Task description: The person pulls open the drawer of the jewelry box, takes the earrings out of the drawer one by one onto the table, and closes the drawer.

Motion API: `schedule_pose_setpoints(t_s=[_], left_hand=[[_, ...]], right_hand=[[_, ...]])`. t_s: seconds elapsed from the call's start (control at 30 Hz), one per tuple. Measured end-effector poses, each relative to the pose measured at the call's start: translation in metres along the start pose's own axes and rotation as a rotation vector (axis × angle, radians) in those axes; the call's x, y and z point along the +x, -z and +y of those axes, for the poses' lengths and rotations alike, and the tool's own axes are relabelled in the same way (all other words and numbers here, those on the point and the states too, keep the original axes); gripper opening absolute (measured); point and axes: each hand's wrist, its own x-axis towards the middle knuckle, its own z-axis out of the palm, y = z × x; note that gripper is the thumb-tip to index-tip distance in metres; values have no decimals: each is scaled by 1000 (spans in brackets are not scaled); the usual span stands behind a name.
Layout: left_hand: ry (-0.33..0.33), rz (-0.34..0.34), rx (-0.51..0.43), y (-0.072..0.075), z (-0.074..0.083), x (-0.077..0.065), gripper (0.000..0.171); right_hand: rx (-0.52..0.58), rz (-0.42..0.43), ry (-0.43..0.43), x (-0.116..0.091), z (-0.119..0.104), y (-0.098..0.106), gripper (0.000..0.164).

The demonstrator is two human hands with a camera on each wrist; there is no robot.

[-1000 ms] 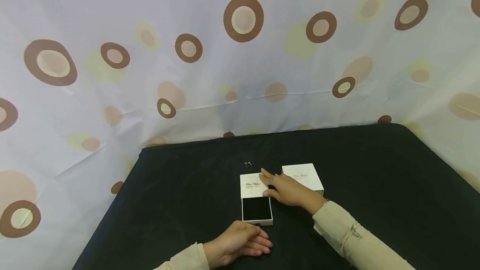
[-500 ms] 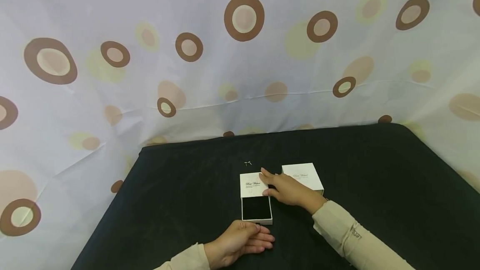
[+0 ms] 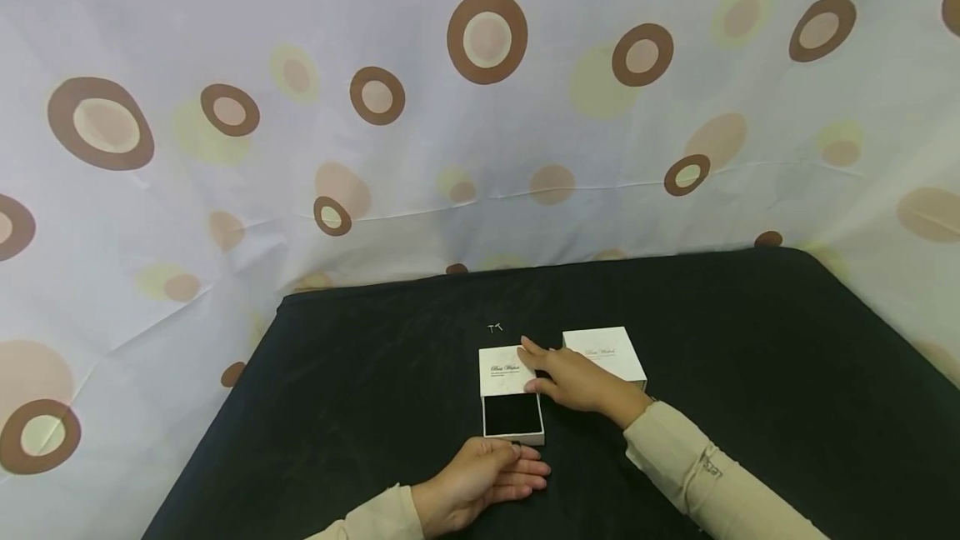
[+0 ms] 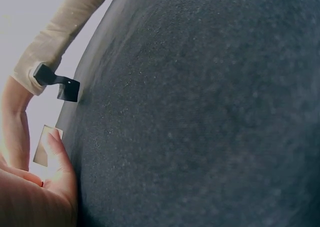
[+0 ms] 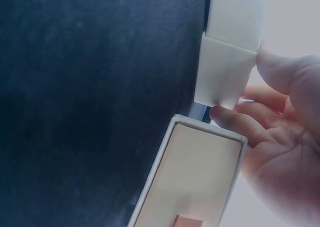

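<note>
A white slide-out gift box [image 3: 507,369] lettered "Best Wishes" lies on the black cloth, its black-lined drawer [image 3: 513,415] pulled partway out toward me. My right hand [image 3: 573,377] grips the box's outer sleeve [image 5: 225,69], thumb at the near edge and a fingertip at the far corner. At the drawer's front, my left hand [image 3: 483,477] lies with fingers extended, thumb tip by a small dark pull tab. In the left wrist view, the left thumb [image 4: 59,154] overlaps the pale box end [image 4: 45,149].
A second white gift box [image 3: 603,352], shut, stands just right of the first, partly behind my right hand; its brown tab [image 5: 187,221] shows in the right wrist view. Two tiny T-shaped pieces [image 3: 495,327] lie beyond the first box. A patterned curtain [image 3: 420,148] hangs behind.
The drawer front has moved slightly away from me, into the sleeve, along with my left hand. My right hand stays on the sleeve.
</note>
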Motion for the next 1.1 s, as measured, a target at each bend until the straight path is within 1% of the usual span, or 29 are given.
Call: schedule_pose_setpoints(t_s=[0.23, 0.47, 0.7, 1.1], left_hand=[[7, -1, 6, 0, 1, 1, 31], [12, 18, 1, -1, 3, 4, 30], [6, 34, 4, -3, 4, 7, 30], [11, 55, 10, -2, 3, 10, 30]], right_hand=[[-8, 3, -3, 0, 0, 0, 56], [-2, -3, 5, 0, 0, 1, 56], [8, -6, -12, -1, -1, 2, 56], [-2, -5, -3, 0, 0, 1, 56]])
